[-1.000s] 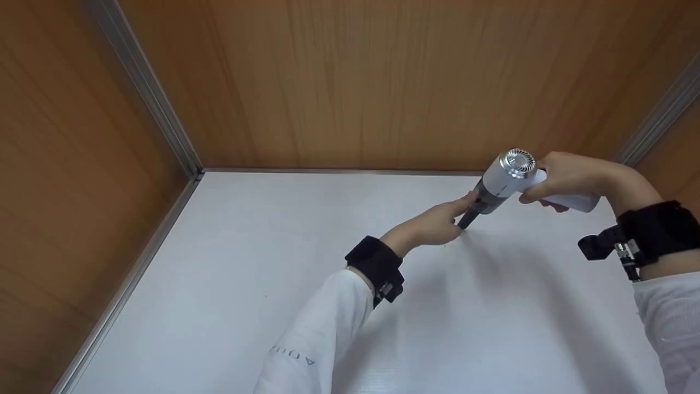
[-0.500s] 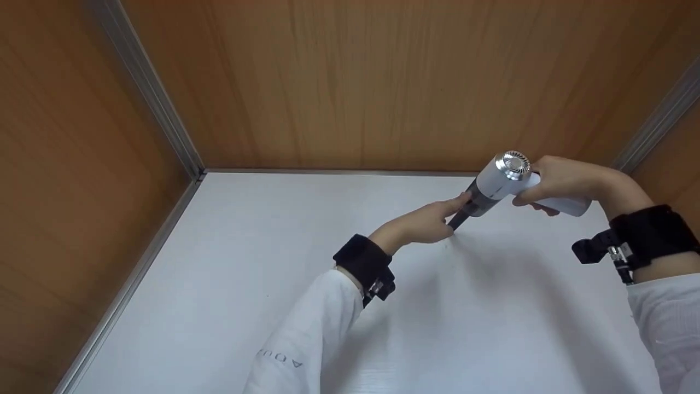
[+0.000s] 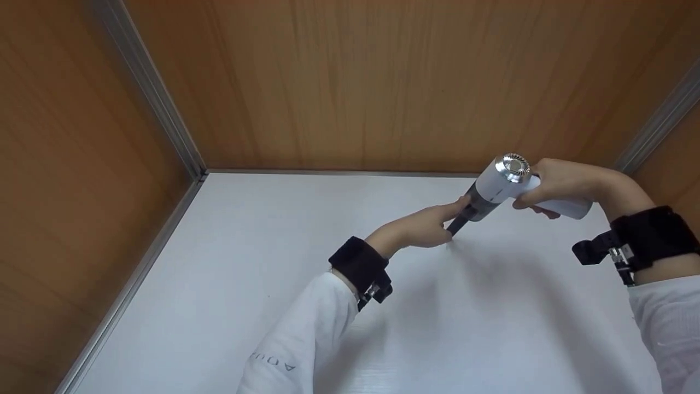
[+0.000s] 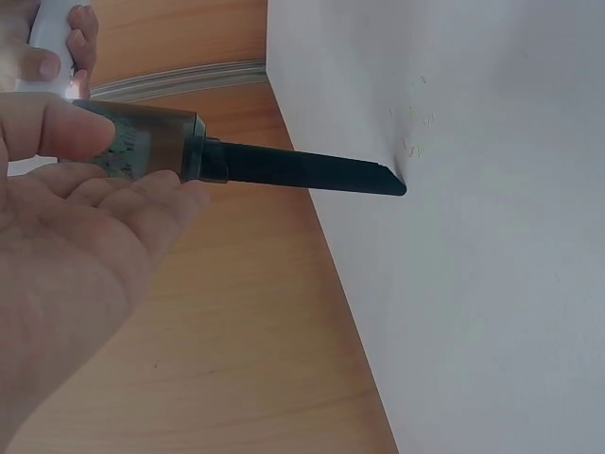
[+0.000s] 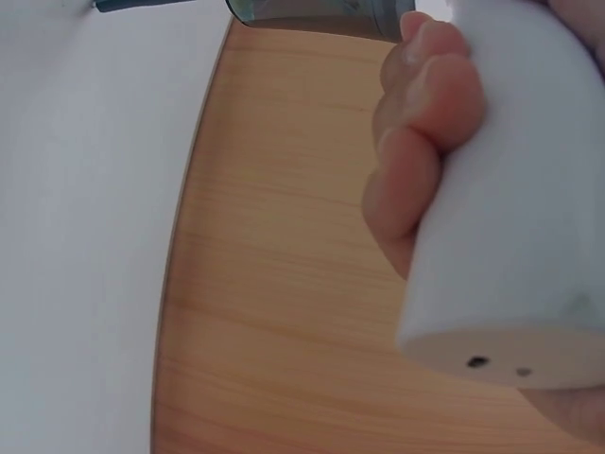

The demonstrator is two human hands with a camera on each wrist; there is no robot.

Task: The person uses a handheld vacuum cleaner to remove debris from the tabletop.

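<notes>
Wood-grain panels wall in the white tabletop [image 3: 284, 284] on three sides, with aluminium strips [image 3: 164, 117] running up the corners, and over this surface I hold a small white handheld vacuum with a silver vented end cap [image 3: 500, 183]. My right hand [image 3: 558, 180] is wrapped round its white handle [image 5: 515, 218], fingers curled firmly about it, as the right wrist view shows plainly. My left hand [image 3: 426, 224] is flatter: palm up and fingers nearly straight, it cradles the smoky translucent dust cup [image 4: 146, 142] from beneath while the thumb rests on top, so it steadies more than it grips. From the cup a slim black crevice nozzle [image 4: 302, 170] slopes down and away from me, and its slanted tip meets the white tabletop, or all but meets it, just beside a scatter of tiny pale crumbs [image 4: 414, 132]. The vacuum itself hangs above the far right part of the surface, near the back wall, tilted nose-down. To do this well, I judge I should keep the tip low and let the right hand steer while the left only supports the cup's weight; pressing hard with the left could lift the nozzle off the specks. Small, slow passes across the crumbs seem best, since they are faint against the white and easy to overshoot.
</notes>
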